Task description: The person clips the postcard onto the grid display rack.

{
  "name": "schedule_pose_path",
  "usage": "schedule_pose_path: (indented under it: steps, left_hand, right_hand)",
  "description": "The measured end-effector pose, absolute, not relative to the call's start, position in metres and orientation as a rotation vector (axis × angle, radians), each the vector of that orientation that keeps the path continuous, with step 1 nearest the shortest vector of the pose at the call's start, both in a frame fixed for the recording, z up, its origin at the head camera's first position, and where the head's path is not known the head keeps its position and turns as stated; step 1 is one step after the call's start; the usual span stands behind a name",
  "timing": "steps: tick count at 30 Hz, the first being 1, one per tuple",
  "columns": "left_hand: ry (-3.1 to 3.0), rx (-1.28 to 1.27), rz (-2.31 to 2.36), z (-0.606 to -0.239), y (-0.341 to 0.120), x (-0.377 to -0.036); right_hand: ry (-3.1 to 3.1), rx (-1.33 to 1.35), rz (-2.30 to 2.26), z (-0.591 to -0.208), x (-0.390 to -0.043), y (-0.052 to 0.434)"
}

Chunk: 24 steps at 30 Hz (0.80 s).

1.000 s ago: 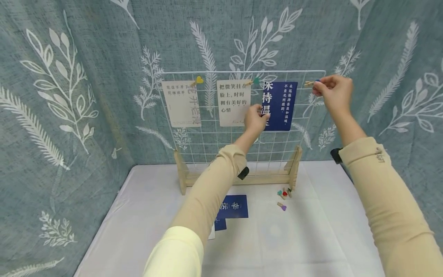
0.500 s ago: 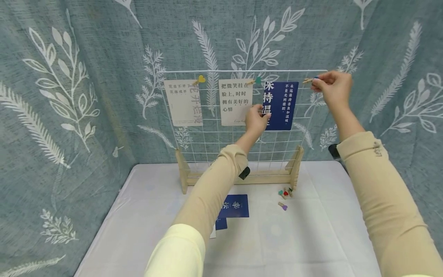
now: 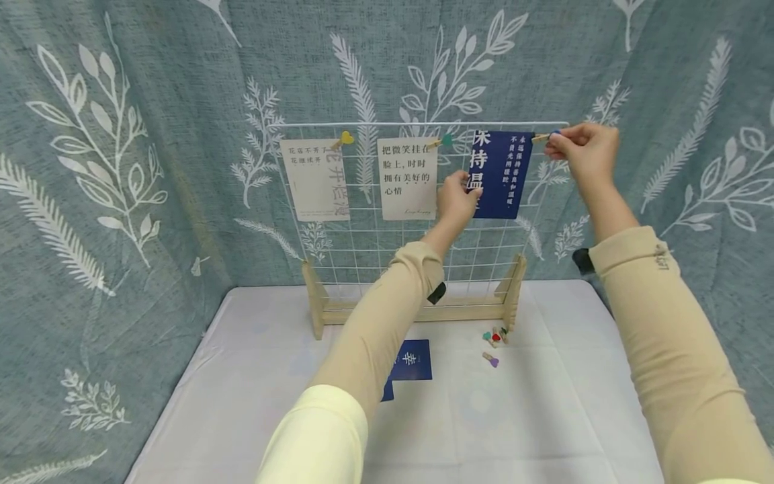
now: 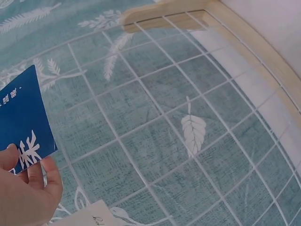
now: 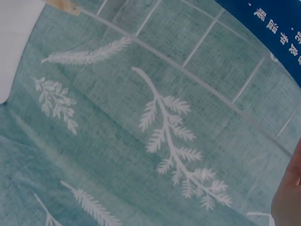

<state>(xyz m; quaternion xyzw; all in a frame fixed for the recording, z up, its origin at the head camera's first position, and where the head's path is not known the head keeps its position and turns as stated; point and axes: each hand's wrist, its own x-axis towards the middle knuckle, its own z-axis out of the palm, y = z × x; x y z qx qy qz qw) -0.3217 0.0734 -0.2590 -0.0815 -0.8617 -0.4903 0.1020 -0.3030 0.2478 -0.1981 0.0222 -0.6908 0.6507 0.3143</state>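
Pinching the lower left corner of a dark blue card (image 3: 500,175), the left hand (image 3: 456,202) holds it up against the white wire grid (image 3: 363,252), thumb and fingers curled onto the card's edge; the left wrist view shows the same pinch, with the blue card (image 4: 21,120) rising from the fingertips (image 4: 47,172) in front of the mesh. Up and to the right of that hand, the right hand (image 3: 583,151) grips a small wooden clip (image 3: 544,138) between thumb and forefinger, the clip's tip just at the card's upper right corner near the top wire of the grid; whether the clip already bites the card cannot be told. The card thus spans the gap between the two hands, left hand at its bottom left, right hand at its top right. Left of the left hand, just beside it, hangs a white card with black characters (image 3: 407,178), and further left a second pale card (image 3: 314,180), each pinned at its top by a clip. Below the hands, on the white table (image 3: 544,417), lie another blue card (image 3: 412,360) partly hidden by the left forearm, and, under the right hand near the grid's wooden foot (image 3: 510,292), a small heap of spare clips (image 3: 494,338). The right wrist view shows only the backdrop, grid wires and an edge of the blue card (image 5: 277,23).
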Motion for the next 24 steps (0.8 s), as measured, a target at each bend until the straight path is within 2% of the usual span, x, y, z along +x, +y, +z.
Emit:
schedule_pose_path:
  steps: [14,24]
  left_hand:
    - [-2.555,-0.283,-1.465,-0.257,0.073,-0.319]
    - [-2.472,-0.180,-1.476,-0.265,0.083,-0.319]
  right_hand:
    - [-1.732,0.103,2.041,-0.197,-0.304,0.247]
    - [-1.846,0.097,1.904,-0.205,-0.307,0.243]
